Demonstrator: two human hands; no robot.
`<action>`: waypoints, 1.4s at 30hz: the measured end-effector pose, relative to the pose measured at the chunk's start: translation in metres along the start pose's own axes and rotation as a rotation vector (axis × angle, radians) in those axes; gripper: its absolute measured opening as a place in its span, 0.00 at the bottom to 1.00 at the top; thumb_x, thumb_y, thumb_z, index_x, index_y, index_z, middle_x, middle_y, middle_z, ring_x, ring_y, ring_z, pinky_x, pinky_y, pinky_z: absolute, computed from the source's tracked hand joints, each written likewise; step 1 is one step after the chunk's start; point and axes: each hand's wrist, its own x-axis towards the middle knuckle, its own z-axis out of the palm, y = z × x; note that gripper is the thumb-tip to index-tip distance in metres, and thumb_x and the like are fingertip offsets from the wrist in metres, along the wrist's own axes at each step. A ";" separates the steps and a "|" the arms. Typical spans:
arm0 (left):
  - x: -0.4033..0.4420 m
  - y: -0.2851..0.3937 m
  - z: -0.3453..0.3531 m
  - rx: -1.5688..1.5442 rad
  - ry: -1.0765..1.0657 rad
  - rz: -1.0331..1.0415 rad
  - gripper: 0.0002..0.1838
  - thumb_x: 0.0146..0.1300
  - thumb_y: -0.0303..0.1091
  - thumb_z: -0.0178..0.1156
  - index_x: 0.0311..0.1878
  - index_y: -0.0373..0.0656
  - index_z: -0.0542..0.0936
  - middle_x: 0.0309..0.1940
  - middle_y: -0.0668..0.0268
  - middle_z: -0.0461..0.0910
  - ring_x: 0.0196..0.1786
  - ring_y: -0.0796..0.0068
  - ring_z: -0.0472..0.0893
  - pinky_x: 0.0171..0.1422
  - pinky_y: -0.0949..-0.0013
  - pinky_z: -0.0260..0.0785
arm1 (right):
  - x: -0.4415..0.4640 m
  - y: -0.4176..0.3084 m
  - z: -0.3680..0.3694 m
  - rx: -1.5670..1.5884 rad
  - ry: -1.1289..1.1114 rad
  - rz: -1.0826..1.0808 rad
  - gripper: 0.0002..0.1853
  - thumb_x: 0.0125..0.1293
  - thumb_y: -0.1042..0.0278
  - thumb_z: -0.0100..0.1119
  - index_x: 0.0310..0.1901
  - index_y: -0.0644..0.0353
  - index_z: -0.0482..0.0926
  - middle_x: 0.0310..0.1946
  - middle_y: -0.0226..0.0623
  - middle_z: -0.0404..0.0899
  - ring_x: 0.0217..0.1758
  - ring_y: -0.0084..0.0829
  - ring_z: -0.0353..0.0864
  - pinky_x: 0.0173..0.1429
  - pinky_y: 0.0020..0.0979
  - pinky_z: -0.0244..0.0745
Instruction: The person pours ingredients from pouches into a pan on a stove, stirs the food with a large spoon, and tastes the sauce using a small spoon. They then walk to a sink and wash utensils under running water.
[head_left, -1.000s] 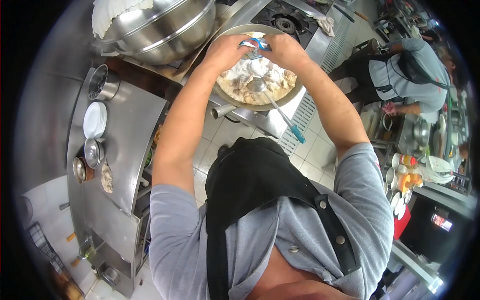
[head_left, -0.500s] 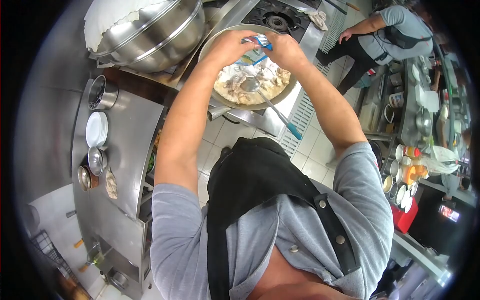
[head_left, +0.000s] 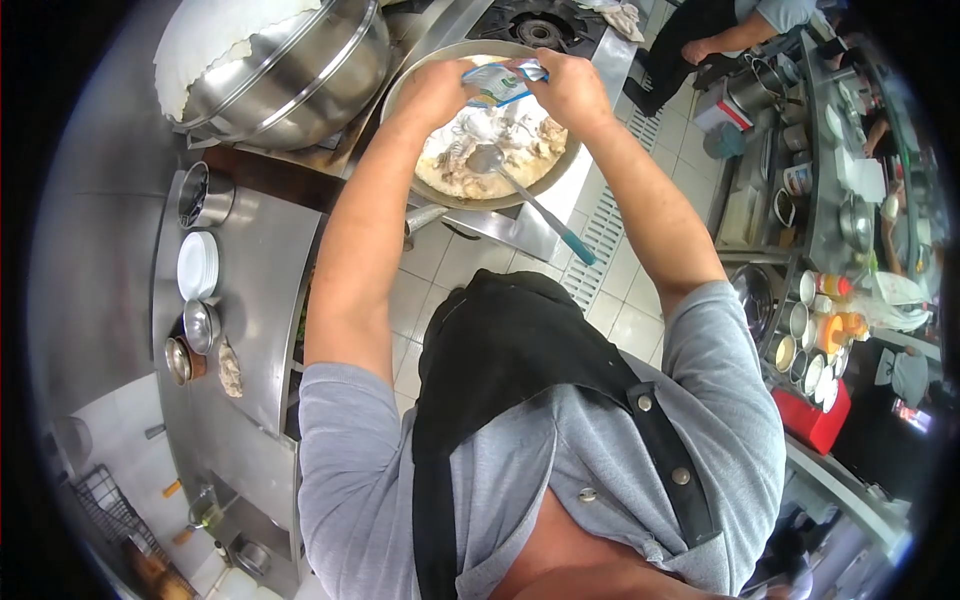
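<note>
Both my hands grip a blue, white and green packet [head_left: 497,86] over a wide pan [head_left: 567,180]. My left hand [head_left: 440,92] is closed on the packet's left end. At its right end, my right hand [head_left: 570,92] is closed on the upper corner. Below the packet, a white creamy mass [head_left: 500,125] lies on pale chunks of food [head_left: 530,165] in liquid. A metal ladle [head_left: 488,158] with a teal handle end rests in the food, its handle leaning over the pan's near rim. The pan's handle [head_left: 425,216] points toward me.
A large steel bowl [head_left: 320,75] with a white cloth stands left of the pan. Behind is a gas burner [head_left: 540,32]. Plates [head_left: 198,265] and a steel pot [head_left: 206,195] sit on the left counter [head_left: 255,240]. Another person [head_left: 700,45] stands on the right beside shelves.
The packet has turned flatter and shows more of its printed face, still between both hands. My view has shifted slightly. The other person has moved farther toward the top edge.
</note>
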 end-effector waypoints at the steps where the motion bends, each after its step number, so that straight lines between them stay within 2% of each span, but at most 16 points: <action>1: -0.003 -0.005 0.004 0.023 -0.019 -0.008 0.16 0.64 0.42 0.68 0.55 0.54 0.87 0.45 0.55 0.87 0.50 0.52 0.85 0.55 0.55 0.77 | -0.004 0.004 0.000 0.011 -0.036 -0.009 0.15 0.61 0.62 0.69 0.46 0.59 0.83 0.37 0.50 0.86 0.43 0.55 0.85 0.49 0.48 0.79; 3: -0.006 -0.008 0.008 0.071 -0.050 -0.025 0.15 0.64 0.43 0.68 0.53 0.54 0.87 0.44 0.54 0.87 0.50 0.50 0.85 0.54 0.52 0.77 | -0.012 0.015 0.001 0.031 -0.106 -0.033 0.14 0.60 0.63 0.69 0.46 0.60 0.83 0.36 0.50 0.86 0.44 0.55 0.84 0.50 0.47 0.80; 9: -0.006 0.002 0.011 0.164 -0.004 0.039 0.13 0.65 0.45 0.68 0.50 0.55 0.87 0.42 0.55 0.87 0.48 0.49 0.84 0.53 0.50 0.77 | -0.022 0.014 -0.006 0.115 -0.077 -0.120 0.19 0.57 0.70 0.66 0.52 0.55 0.84 0.48 0.48 0.85 0.52 0.52 0.84 0.57 0.46 0.79; 12: -0.007 0.012 0.007 0.118 -0.057 0.048 0.14 0.65 0.44 0.67 0.53 0.57 0.86 0.44 0.56 0.87 0.48 0.49 0.85 0.53 0.51 0.77 | -0.025 0.004 -0.014 0.010 -0.116 -0.015 0.22 0.53 0.75 0.63 0.53 0.55 0.84 0.51 0.44 0.85 0.54 0.49 0.84 0.60 0.45 0.78; 15: -0.002 0.008 0.015 0.135 -0.052 0.061 0.15 0.65 0.42 0.67 0.55 0.59 0.86 0.46 0.56 0.87 0.49 0.50 0.85 0.53 0.52 0.77 | -0.029 0.012 -0.005 0.017 -0.064 -0.068 0.23 0.52 0.75 0.62 0.53 0.56 0.84 0.51 0.41 0.85 0.54 0.48 0.84 0.59 0.45 0.79; 19: 0.000 0.002 0.017 0.202 -0.106 0.118 0.18 0.65 0.31 0.58 0.56 0.60 0.86 0.47 0.57 0.87 0.50 0.52 0.86 0.55 0.52 0.78 | -0.036 0.012 -0.011 -0.045 -0.060 -0.060 0.22 0.52 0.75 0.62 0.52 0.57 0.85 0.50 0.40 0.86 0.53 0.47 0.84 0.58 0.44 0.79; 22: 0.002 -0.001 0.018 0.190 -0.041 0.158 0.18 0.65 0.30 0.58 0.56 0.59 0.87 0.46 0.57 0.88 0.50 0.52 0.86 0.55 0.52 0.79 | -0.041 0.008 -0.009 -0.049 -0.032 -0.052 0.21 0.53 0.74 0.63 0.51 0.57 0.85 0.50 0.40 0.86 0.54 0.47 0.84 0.58 0.44 0.79; 25: 0.003 -0.004 0.014 0.221 -0.073 0.183 0.20 0.66 0.33 0.60 0.62 0.58 0.83 0.52 0.59 0.86 0.54 0.53 0.85 0.57 0.52 0.78 | -0.043 -0.004 -0.008 -0.081 0.005 -0.022 0.20 0.53 0.73 0.65 0.50 0.56 0.85 0.49 0.41 0.86 0.54 0.48 0.84 0.58 0.44 0.79; 29: -0.014 -0.022 0.006 -0.004 0.180 0.247 0.27 0.65 0.38 0.65 0.69 0.54 0.76 0.62 0.62 0.81 0.60 0.55 0.82 0.64 0.54 0.75 | -0.045 0.001 -0.003 0.006 0.135 -0.038 0.17 0.55 0.72 0.67 0.49 0.56 0.85 0.48 0.43 0.86 0.52 0.50 0.84 0.58 0.45 0.79; 31: -0.038 -0.035 -0.017 -0.083 0.274 0.288 0.31 0.64 0.40 0.67 0.71 0.52 0.72 0.65 0.64 0.79 0.62 0.55 0.80 0.66 0.55 0.73 | -0.061 0.008 0.008 -0.032 0.148 0.099 0.14 0.60 0.67 0.69 0.49 0.55 0.85 0.47 0.41 0.86 0.50 0.49 0.85 0.55 0.43 0.79; 33: -0.082 -0.051 -0.038 -0.169 0.302 0.190 0.30 0.62 0.37 0.70 0.68 0.49 0.76 0.62 0.62 0.81 0.61 0.55 0.81 0.66 0.58 0.74 | -0.064 0.004 0.008 -0.087 0.223 0.236 0.13 0.63 0.64 0.69 0.49 0.54 0.86 0.45 0.43 0.87 0.48 0.50 0.85 0.52 0.41 0.79; 35: -0.143 -0.085 -0.031 -0.404 0.370 0.075 0.25 0.64 0.34 0.70 0.64 0.46 0.79 0.60 0.59 0.82 0.60 0.57 0.83 0.64 0.60 0.75 | -0.072 0.006 0.012 -0.070 0.208 0.297 0.13 0.63 0.63 0.68 0.48 0.56 0.86 0.45 0.47 0.86 0.49 0.53 0.84 0.53 0.45 0.79; 38: -0.254 -0.137 0.014 -0.635 0.333 -0.173 0.18 0.69 0.33 0.66 0.59 0.39 0.81 0.55 0.55 0.85 0.55 0.61 0.86 0.60 0.61 0.78 | -0.087 -0.003 0.010 -0.092 0.287 0.375 0.13 0.65 0.57 0.68 0.43 0.58 0.84 0.43 0.51 0.85 0.48 0.57 0.82 0.51 0.47 0.78; 39: -0.293 -0.143 0.018 -0.567 0.256 -0.238 0.17 0.69 0.32 0.66 0.58 0.38 0.82 0.52 0.55 0.87 0.53 0.62 0.87 0.59 0.62 0.79 | -0.093 0.000 0.013 -0.126 0.260 0.379 0.14 0.65 0.56 0.69 0.42 0.58 0.84 0.43 0.51 0.85 0.47 0.57 0.83 0.51 0.47 0.78; 40: -0.333 -0.158 0.043 -0.722 0.194 -0.332 0.16 0.69 0.32 0.65 0.58 0.38 0.82 0.51 0.55 0.87 0.53 0.62 0.87 0.59 0.62 0.79 | -0.107 -0.001 0.017 -0.158 0.224 0.399 0.15 0.65 0.55 0.69 0.42 0.59 0.84 0.43 0.51 0.85 0.47 0.57 0.83 0.51 0.47 0.78; 42: -0.390 -0.173 0.065 -0.696 0.074 -0.410 0.16 0.69 0.32 0.65 0.57 0.38 0.82 0.51 0.55 0.87 0.53 0.63 0.87 0.59 0.63 0.79 | -0.115 -0.005 0.017 -0.165 0.274 0.472 0.16 0.65 0.53 0.68 0.44 0.57 0.85 0.42 0.51 0.85 0.47 0.55 0.84 0.51 0.46 0.78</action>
